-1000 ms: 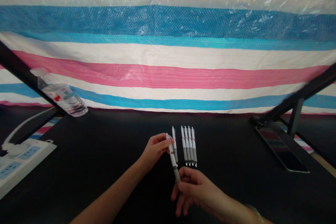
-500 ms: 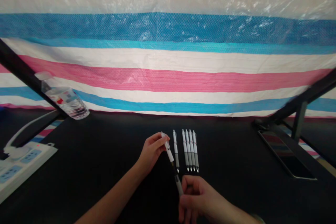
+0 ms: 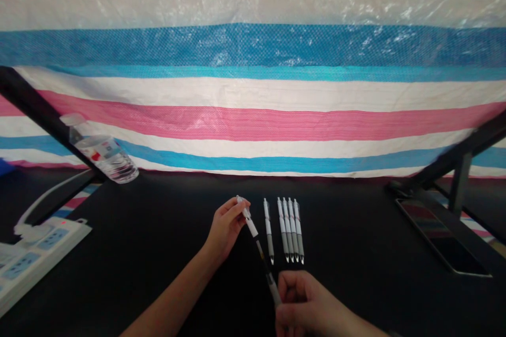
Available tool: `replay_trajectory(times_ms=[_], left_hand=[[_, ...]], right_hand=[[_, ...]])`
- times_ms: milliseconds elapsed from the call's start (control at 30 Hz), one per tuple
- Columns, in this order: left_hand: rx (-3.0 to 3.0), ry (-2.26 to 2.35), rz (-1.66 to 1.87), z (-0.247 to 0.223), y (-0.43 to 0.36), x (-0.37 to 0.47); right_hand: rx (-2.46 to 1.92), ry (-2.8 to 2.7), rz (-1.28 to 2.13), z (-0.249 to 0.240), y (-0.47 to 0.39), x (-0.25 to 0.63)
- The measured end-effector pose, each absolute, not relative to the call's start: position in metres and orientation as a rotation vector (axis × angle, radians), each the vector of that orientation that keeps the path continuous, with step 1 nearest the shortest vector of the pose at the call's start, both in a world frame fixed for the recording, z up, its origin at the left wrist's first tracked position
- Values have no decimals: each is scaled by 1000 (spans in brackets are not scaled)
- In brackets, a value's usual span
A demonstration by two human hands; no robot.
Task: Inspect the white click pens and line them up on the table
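Between thumb and fingers, my left hand (image 3: 226, 225) is closed on the white upper barrel (image 3: 250, 224) of a pen. My right hand (image 3: 302, 303) pinches the grey lower barrel (image 3: 273, 289) of that same pen. A thin dark refill (image 3: 261, 256) spans the gap between the two halves, and the pen slants down to the right. Just right of the held pen, a single white and grey pen (image 3: 269, 229) lies on the black table. Beyond it several matching pens (image 3: 290, 229) lie side by side, tips toward me.
A white power strip (image 3: 51, 255) with a plugged cable sits at the left. Behind it a water bottle (image 3: 108, 158) leans by a black bar. At the right a phone (image 3: 438, 237) lies near another bar (image 3: 450, 152). Striped sheeting (image 3: 253, 121) hangs along the back.
The two pen halves have drawn farther apart, baring more of the refill. My right hand has shifted slightly down and right; the whole view has also moved a little.
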State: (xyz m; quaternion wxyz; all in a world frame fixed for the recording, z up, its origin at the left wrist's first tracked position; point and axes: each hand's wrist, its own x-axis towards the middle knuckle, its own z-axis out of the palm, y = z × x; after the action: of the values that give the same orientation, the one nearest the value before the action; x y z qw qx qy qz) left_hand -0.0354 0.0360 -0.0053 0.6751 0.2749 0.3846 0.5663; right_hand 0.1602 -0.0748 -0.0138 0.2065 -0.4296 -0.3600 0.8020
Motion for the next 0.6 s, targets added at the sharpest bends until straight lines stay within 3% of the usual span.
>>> replay_trajectory(times_ms=[600], left_hand=[[1051,771,957,-9,22,-29]], right_hand=[[-1071,-868,2220,-16,-74,158]])
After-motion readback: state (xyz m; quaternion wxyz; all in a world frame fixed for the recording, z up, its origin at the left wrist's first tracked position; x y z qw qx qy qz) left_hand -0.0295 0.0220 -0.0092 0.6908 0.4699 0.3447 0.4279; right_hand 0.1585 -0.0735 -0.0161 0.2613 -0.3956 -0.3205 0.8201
